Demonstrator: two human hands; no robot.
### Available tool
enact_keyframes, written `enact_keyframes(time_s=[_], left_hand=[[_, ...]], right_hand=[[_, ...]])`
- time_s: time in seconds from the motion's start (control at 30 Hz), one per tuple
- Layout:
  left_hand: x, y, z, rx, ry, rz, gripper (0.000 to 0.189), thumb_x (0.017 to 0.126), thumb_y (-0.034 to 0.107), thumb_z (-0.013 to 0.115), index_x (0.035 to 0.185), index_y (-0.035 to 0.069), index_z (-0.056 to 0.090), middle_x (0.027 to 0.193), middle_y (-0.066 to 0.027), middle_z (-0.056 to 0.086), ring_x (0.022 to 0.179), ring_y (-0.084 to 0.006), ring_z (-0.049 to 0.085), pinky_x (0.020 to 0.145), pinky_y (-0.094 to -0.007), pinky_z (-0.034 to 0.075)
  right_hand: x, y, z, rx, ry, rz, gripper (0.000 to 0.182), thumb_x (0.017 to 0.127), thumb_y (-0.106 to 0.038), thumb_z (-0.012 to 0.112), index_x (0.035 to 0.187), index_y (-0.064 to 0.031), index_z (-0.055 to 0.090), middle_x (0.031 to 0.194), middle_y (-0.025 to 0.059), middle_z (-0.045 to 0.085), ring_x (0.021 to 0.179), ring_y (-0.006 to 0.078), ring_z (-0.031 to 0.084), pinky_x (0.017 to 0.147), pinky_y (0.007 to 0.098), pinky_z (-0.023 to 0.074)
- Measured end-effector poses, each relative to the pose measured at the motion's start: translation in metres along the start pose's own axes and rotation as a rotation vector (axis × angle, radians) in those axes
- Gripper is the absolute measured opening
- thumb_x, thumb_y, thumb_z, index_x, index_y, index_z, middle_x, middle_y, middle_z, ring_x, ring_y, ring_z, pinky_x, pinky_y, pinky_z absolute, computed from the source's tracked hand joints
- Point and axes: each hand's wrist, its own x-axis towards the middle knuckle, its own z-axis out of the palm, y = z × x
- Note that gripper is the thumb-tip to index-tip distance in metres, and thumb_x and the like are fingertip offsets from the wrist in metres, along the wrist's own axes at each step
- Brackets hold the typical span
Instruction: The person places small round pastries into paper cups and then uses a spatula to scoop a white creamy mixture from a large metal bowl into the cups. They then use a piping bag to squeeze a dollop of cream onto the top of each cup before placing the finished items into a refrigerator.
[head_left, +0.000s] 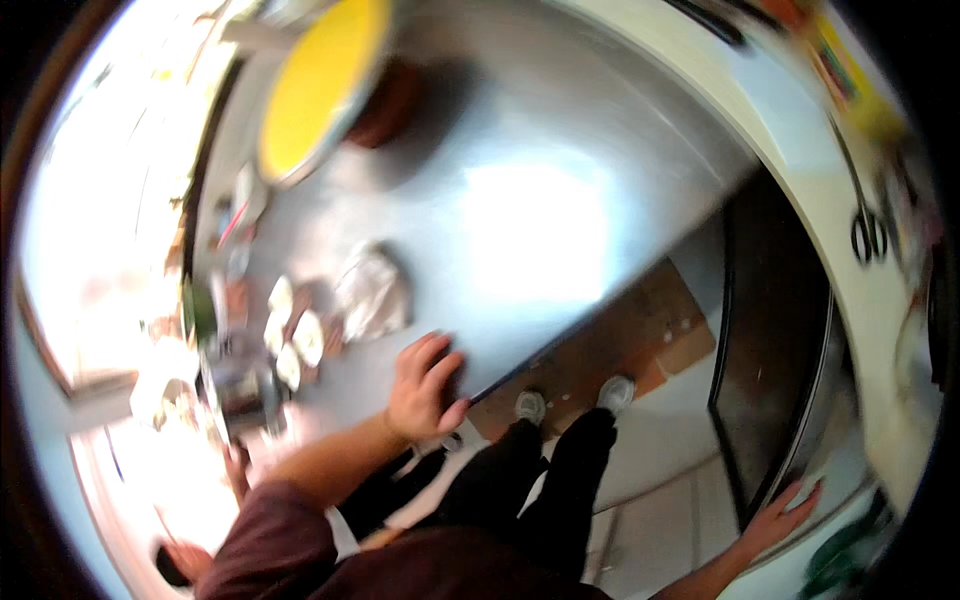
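Observation:
My left hand (426, 384) rests at the near edge of the stainless steel table (435, 217), fingers spread and nothing held. Just beyond its fingertips lies a crumpled, pale plastic bag (373, 292). Left of the bag are several white rounded pieces (308, 337), too blurred to name further. My right hand (780, 517) is low at the right, its fingers apart and empty, close to the edge of a light counter. Whether it touches that edge I cannot tell. Farther up the table, a round, yellow-topped object (315, 90) with a pale rim stands over a dark brown base (386, 105).
Black-handled scissors (868, 234) lie on the cream counter (832, 247) at the right. A dark, black-edged opening (772, 337) lies below it. Flattened cardboard (600, 360) covers the floor by my shoes. Another person's head (180, 562) shows at the lower left.

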Motion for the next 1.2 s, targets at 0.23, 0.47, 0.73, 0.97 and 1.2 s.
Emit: enact_keyframes(time_s=[0.23,0.47,0.73,0.97,1.2], left_hand=[[-0.042,0.002,0.02,-0.158,0.155,-0.004,0.063,0.07,0.026,0.067,0.125,0.002,0.047,0.131,-0.0227,0.043,0.12,-0.039,0.043,0.101,-0.0481,0.036],[-0.106,0.031,-0.016,-0.413,0.148,-0.057,0.055,0.081,0.018,0.062,0.13,0.003,0.042,0.14,-0.0246,0.034,0.123,-0.0404,0.042,0.102,-0.0455,0.037],[-0.349,-0.017,-0.051,-0.801,0.1,-0.765,0.043,0.087,0.026,0.056,0.122,0.002,0.052,0.117,-0.0205,0.056,0.109,-0.0355,0.054,0.093,-0.0409,0.044],[-0.464,-0.073,-0.067,-0.845,0.358,-1.142,0.033,0.089,0.024,0.054,0.113,0.001,0.059,0.105,-0.0172,0.063,0.094,-0.0296,0.061,0.084,-0.0368,0.048],[-0.466,-0.112,-0.078,-1.029,0.489,-1.073,0.031,0.09,0.023,0.055,0.11,0.0,0.059,0.096,-0.0135,0.066,0.086,-0.0221,0.063,0.077,-0.0323,0.049]], right_hand=[[-0.027,0.028,0.039,0.181,-0.335,0.038,0.059,0.1,-0.045,0.034,0.128,0.005,0.048,0.126,0.0254,0.052,0.114,0.0392,0.05,0.096,0.0396,0.0394],[-0.021,0.064,0.076,-0.071,0.352,-0.575,0.032,0.091,-0.028,0.054,0.104,-0.0002,0.063,0.089,0.0216,0.064,0.078,0.041,0.06,0.069,0.0513,0.0475],[-0.123,-0.139,0.034,-0.121,-0.059,-0.418,0.05,0.094,-0.028,0.051,0.132,0.0026,0.042,0.128,0.0225,0.048,0.115,0.037,0.05,0.095,0.0455,0.0423],[-0.346,-0.432,-0.033,0.765,-0.782,-0.958,0.038,0.093,-0.012,0.052,0.128,0.0033,0.047,0.128,0.017,0.052,0.118,0.0262,0.05,0.101,0.0364,0.0381],[-0.454,-0.486,-0.106,0.472,-1.08,-1.334,0.024,0.09,-0.018,0.057,0.108,-0.0036,0.063,0.103,0.0153,0.066,0.095,0.0293,0.063,0.084,0.0336,0.0484]])
